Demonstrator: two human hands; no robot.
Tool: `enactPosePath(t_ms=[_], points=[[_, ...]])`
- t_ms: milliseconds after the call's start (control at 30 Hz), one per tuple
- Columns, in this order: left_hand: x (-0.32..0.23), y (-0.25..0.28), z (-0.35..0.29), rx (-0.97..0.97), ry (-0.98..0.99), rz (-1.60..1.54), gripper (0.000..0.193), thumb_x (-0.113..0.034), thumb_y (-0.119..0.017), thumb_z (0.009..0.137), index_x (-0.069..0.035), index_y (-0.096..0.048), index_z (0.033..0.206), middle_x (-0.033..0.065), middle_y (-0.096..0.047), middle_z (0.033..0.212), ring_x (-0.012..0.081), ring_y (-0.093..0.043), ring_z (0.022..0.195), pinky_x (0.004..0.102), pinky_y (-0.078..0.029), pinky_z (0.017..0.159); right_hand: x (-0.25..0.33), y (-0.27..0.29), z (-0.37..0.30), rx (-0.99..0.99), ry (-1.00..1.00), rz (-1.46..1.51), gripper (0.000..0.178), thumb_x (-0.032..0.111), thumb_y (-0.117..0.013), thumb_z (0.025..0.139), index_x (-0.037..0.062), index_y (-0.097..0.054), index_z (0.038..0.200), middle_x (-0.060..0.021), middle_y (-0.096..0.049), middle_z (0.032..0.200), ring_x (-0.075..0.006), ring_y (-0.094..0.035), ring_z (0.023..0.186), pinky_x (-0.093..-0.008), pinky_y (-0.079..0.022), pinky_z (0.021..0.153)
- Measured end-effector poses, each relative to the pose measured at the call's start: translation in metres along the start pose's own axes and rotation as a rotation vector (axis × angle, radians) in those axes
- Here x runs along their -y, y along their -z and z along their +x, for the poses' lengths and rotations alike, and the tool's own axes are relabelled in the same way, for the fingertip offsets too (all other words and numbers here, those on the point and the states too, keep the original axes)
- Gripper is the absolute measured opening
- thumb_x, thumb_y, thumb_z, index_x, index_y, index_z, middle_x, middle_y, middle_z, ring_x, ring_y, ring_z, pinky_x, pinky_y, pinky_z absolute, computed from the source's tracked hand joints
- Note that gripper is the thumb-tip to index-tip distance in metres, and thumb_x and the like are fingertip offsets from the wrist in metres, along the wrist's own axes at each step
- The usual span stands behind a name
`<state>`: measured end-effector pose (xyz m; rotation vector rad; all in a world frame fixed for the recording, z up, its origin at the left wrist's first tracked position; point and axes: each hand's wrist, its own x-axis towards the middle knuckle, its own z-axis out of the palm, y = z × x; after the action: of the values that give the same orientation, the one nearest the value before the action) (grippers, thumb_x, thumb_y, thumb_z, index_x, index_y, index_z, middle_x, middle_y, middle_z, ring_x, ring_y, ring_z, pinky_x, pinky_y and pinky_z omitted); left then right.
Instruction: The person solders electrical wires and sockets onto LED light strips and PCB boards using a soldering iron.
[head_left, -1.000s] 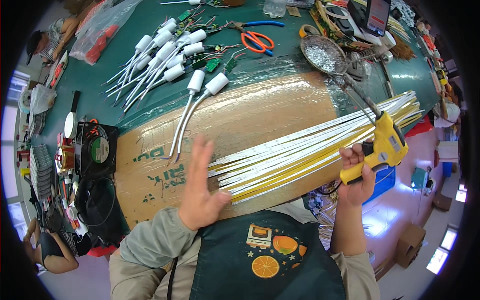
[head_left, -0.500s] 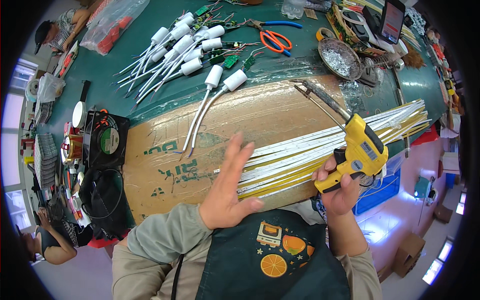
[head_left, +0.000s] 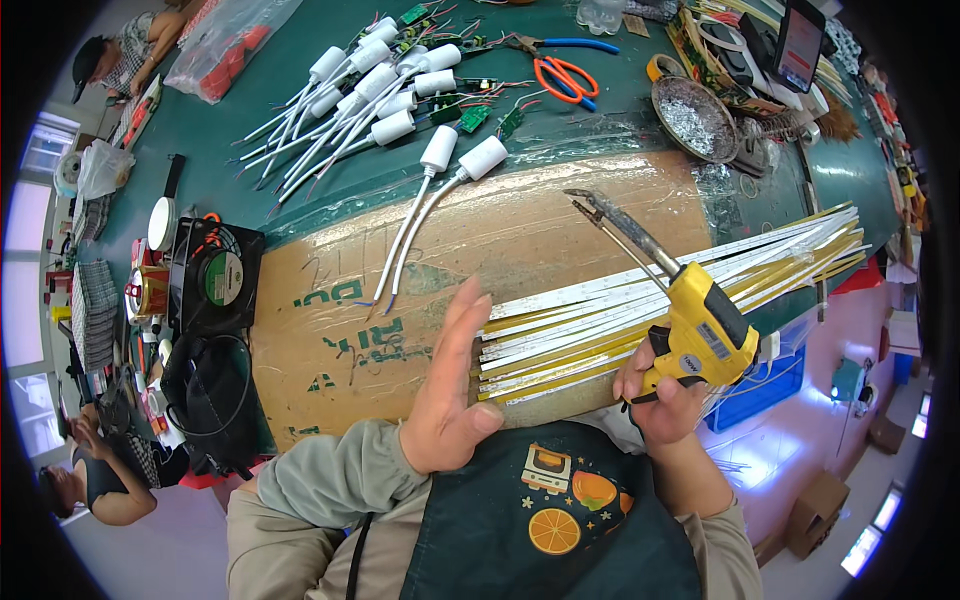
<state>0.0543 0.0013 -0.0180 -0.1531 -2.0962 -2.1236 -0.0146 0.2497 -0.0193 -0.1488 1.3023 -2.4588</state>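
In my right hand [head_left: 668,402] is a yellow and black soldering gun [head_left: 708,325], its long metal tip pointing up and left over the cardboard. A fan of long, thin white and yellow LED strips [head_left: 600,325] lies beneath the gun, running to the far right. My left hand [head_left: 452,395] stands on edge beside the strips' left ends, fingers stretched out and holding nothing. Whether its palm touches the ends I cannot tell. Beyond that hand, two white cylindrical lamp holders [head_left: 438,150] with white cables lie partly on the cardboard sheet [head_left: 300,370].
More white lamp holders [head_left: 375,80] with wires and green boards are piled at the back. Pliers [head_left: 565,75], a metal dish [head_left: 697,118] of silvery bits and a phone [head_left: 800,45] lie farther right. A black fan [head_left: 215,275] stands left. Two people sit at the left.
My left hand has moved slightly left, and the strips' left ends look more even. The soldering gun has come left and a little lower, still in my right hand. The whole view has shifted slightly.
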Motion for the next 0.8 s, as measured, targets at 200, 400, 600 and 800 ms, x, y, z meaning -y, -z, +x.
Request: enactPosePath(t_ms=[200, 400, 600, 800], points=[[-0.004, 0.010, 0.007, -0.066, 0.048, -0.008, 0.081, -0.047, -0.060, 0.094, 0.004, -0.030, 0.150, 0.0274, -0.017, 0.160, 0.0380, -0.015, 0.150, 0.0434, -0.015, 0.120, -0.012, 0.010, -0.004, 0.028, -0.011, -0.113, 0.057, 0.030, -0.076, 0.083, -0.0014, -0.047, 0.122, -0.0103, -0.058, 0.091, -0.0181, -0.061, 0.065, -0.0358, -0.053, 0.058], [-0.018, 0.040, 0.068, -0.056, -0.125, 0.999, 0.051, -0.015, -0.070, 0.085, -0.003, -0.055, 0.132, 0.0253, -0.046, 0.142, 0.0440, -0.044, 0.132, 0.0444, -0.037, 0.110, -0.013, 0.006, -0.007, -0.030, -0.022, -0.082, 0.052, 0.032, -0.075, 0.084, -0.0016, -0.050, 0.115, -0.0099, -0.057, 0.087, -0.0178, -0.060, 0.066, -0.0358, -0.053, 0.060], [0.011, 0.091, 0.101, -0.193, -0.172, 1.351, 0.028, -0.004, -0.060, 0.083, -0.008, -0.065, 0.111, 0.0116, -0.065, 0.107, 0.0343, -0.059, 0.100, 0.0479, -0.046, 0.082, -0.018, 0.015, -0.007, 0.040, -0.018, 0.015, 0.041, 0.020, -0.073, 0.086, -0.0008, -0.052, 0.115, -0.0103, -0.058, 0.096, -0.0204, -0.061, 0.075, -0.0373, -0.053, 0.068], [0.019, 0.154, 0.118, -0.321, -0.075, 1.558, 0.020, -0.001, -0.054, 0.080, -0.010, -0.068, 0.092, 0.0094, -0.066, 0.093, 0.0316, -0.061, 0.091, 0.0447, -0.046, 0.076, -0.018, 0.015, -0.008, 0.060, 0.008, 0.007, 0.038, 0.017, -0.071, 0.088, 0.0002, -0.052, 0.117, -0.0114, -0.059, 0.098, -0.0212, -0.062, 0.076, -0.0379, -0.053, 0.068]])
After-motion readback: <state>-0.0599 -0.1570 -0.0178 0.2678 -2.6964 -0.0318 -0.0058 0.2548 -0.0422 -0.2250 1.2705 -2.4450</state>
